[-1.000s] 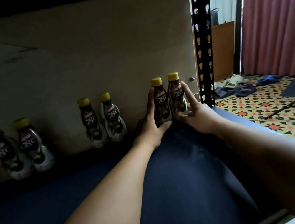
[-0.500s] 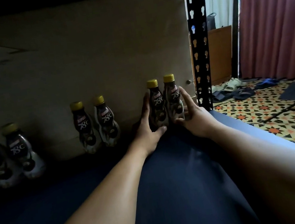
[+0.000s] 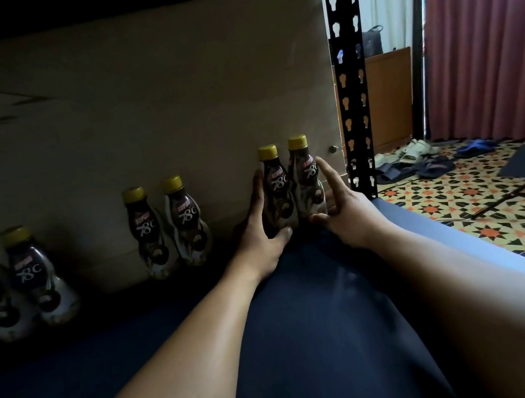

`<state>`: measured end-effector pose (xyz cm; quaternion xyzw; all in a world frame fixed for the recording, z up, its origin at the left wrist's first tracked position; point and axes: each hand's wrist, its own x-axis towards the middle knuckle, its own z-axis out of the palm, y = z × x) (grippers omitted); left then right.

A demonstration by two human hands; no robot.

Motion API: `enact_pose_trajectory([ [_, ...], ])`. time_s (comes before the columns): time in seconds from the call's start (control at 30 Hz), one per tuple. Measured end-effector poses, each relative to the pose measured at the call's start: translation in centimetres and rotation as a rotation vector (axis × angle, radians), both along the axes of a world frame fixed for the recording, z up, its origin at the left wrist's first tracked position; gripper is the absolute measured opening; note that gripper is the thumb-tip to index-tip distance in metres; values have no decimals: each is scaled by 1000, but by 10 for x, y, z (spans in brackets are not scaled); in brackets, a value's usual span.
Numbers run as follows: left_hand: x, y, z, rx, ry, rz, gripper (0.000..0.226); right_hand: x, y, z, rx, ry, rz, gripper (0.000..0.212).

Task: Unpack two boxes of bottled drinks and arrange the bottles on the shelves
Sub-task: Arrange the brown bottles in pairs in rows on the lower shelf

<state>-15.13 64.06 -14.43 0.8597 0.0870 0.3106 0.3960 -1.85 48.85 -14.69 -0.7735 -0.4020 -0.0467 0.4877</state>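
Two dark coffee bottles with yellow caps stand side by side at the back right of the blue shelf [image 3: 308, 312]. My left hand [image 3: 256, 231] holds the left bottle [image 3: 278, 189], fingers along its left side and thumb at its front base. My right hand [image 3: 349, 208] holds the right bottle [image 3: 306, 177], with the index finger up its right side and the thumb at its base. Further left, two more pairs of the same bottle stand against the back: a middle pair [image 3: 168, 228] and a far-left pair [image 3: 14, 282].
A cardboard panel [image 3: 136, 115] closes the back of the shelf and an upper shelf sits just overhead. A black perforated post [image 3: 350, 79] marks the right corner. Beyond it lie a patterned tile floor [image 3: 499, 211], sandals [image 3: 421, 158] and a red curtain [image 3: 487, 57].
Both hands stay on the two right-hand bottles, which remain upright at the back. Only the view has shifted slightly; the right fingers look a little looser.
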Motion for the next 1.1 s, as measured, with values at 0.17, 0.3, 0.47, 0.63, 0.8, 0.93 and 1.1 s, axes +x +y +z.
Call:
enact_pose_trajectory([
  [0.17,-2,-4,3,-26,10,-18,107,3,2,-1,17,-8,-16,109],
  [0.3,-2,-5,3,-26,13,-39,106,5,3,-2,4,10,-52,107],
  [0.47,-4,-6,4,-35,49,-26,109,6,2,-3,7,4,-35,107],
  [0.63,-4,-6,4,-30,50,-21,109,6,1,-2,5,8,-37,105],
  [0.8,-4,-6,4,-29,55,-23,108,7,2,-2,3,8,-49,105],
  [0.93,-3,-6,5,-33,63,-27,107,8,2,-2,-15,3,-60,106],
  [1.1,-4,-7,5,-31,67,-20,107,8,2,-2,-23,13,-73,107],
])
